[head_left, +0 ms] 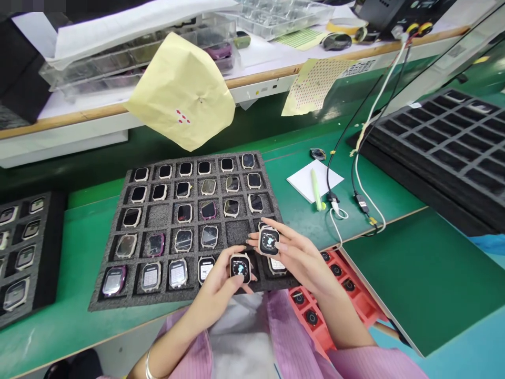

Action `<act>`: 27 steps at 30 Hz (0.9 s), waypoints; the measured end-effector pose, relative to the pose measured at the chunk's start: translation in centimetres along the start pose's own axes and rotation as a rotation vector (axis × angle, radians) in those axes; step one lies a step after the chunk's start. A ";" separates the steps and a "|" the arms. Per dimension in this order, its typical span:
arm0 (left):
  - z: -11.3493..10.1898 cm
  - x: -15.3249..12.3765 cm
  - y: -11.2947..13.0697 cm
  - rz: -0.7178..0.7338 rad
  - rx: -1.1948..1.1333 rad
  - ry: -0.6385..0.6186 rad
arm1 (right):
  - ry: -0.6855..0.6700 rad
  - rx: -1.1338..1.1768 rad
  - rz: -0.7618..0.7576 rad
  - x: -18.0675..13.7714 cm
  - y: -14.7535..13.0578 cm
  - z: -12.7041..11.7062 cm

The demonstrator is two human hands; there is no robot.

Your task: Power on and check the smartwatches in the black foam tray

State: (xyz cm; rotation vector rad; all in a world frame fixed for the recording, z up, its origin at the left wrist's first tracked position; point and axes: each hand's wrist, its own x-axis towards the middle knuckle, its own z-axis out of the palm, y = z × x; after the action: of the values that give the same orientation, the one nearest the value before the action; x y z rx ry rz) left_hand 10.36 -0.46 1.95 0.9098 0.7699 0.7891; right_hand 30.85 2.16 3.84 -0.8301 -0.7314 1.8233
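My left hand (219, 287) grips a smartwatch body (240, 267) with a lit screen, thumb resting near its lower edge. My right hand (294, 252) holds a second smartwatch body (269, 241), also lit, pinched between fingers just above and right of the first. Both watches hover over the near right corner of a dark foam tray (158, 216) whose pockets hold several more watch bodies. One pocket in the tray's fourth row, right side, is bare.
Another foam tray with watches (23, 247) lies at the left. A red tray of round parts (335, 295) sits under my right wrist. A white notepad with a green pen (314, 181), cables (361, 158), and a black slotted tray (442, 142) lie to the right. Yellow paper (183, 89) hangs from the shelf.
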 end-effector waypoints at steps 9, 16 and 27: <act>0.0 0.0 0.2 -0.046 -0.078 0.007 | 0.056 -0.050 -0.038 0.1 0.5 0.8; -0.1 0.0 0.0 -0.044 -0.095 0.001 | 0.065 -0.162 -0.073 0.3 0.9 0.5; -0.2 -0.1 0.2 -0.045 -0.116 0.016 | 0.060 -0.343 -0.071 0.0 0.6 1.0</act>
State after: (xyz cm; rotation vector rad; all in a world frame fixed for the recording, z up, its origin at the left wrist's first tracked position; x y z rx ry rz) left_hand 10.12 -0.37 2.01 0.7806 0.7484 0.7943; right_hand 29.77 1.81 3.98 -1.0612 -1.0390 1.6254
